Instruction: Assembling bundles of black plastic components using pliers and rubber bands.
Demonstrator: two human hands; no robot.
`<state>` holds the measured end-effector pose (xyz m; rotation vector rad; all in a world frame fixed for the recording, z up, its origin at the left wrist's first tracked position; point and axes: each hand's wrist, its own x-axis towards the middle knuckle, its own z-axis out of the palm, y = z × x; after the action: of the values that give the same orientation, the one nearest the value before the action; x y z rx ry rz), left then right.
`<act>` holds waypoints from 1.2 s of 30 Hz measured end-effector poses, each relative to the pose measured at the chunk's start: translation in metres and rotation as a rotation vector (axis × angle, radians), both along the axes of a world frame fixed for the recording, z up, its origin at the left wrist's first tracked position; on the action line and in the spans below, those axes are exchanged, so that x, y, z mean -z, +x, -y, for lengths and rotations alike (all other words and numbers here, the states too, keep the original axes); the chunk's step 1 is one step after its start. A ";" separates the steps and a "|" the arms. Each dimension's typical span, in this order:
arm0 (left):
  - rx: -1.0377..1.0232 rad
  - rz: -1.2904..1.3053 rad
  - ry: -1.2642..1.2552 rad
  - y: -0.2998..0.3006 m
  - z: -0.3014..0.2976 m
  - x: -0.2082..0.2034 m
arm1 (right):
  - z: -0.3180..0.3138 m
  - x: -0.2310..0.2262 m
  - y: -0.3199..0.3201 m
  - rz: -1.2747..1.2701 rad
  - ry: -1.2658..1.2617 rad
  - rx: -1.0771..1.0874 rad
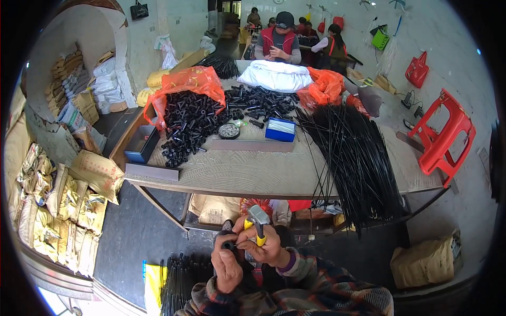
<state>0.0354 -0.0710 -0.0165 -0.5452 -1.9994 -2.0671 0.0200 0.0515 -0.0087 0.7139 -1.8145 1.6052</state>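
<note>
My left hand is closed around a short black tubular part, its round open end facing up. Close against it, my right hand grips a hammer with a grey metal head and a yellow-and-black handle. The right fingertips also meet at the black part; whether they pinch something small there is hidden. Both hands are in front of the table's near edge. On the worktable lie a heap of black tubular parts, a blue box of thin pale pieces and a round dish of small metal bits.
Long thin black rods overhang the table's near right edge. More rods stand at my lower left. A red stool is on the right, a dark bin on the left. A co-worker sits across the table.
</note>
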 end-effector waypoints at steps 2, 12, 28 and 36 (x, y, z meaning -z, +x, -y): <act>0.035 0.026 0.022 0.002 0.000 -0.004 | 0.003 0.003 0.000 -0.001 -0.007 -0.006; 0.002 0.025 -0.023 -0.001 -0.002 -0.009 | 0.005 0.001 -0.005 -0.015 -0.050 0.027; -0.020 0.021 -0.008 -0.004 0.006 -0.003 | 0.002 -0.005 -0.010 -0.068 0.152 0.033; -0.053 0.017 0.033 -0.005 0.007 0.009 | 0.005 0.005 -0.005 -0.018 0.122 0.014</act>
<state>0.0308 -0.0781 -0.0251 -0.4648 -1.9633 -2.0757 0.0152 0.0461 -0.0137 0.7655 -1.9127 1.4841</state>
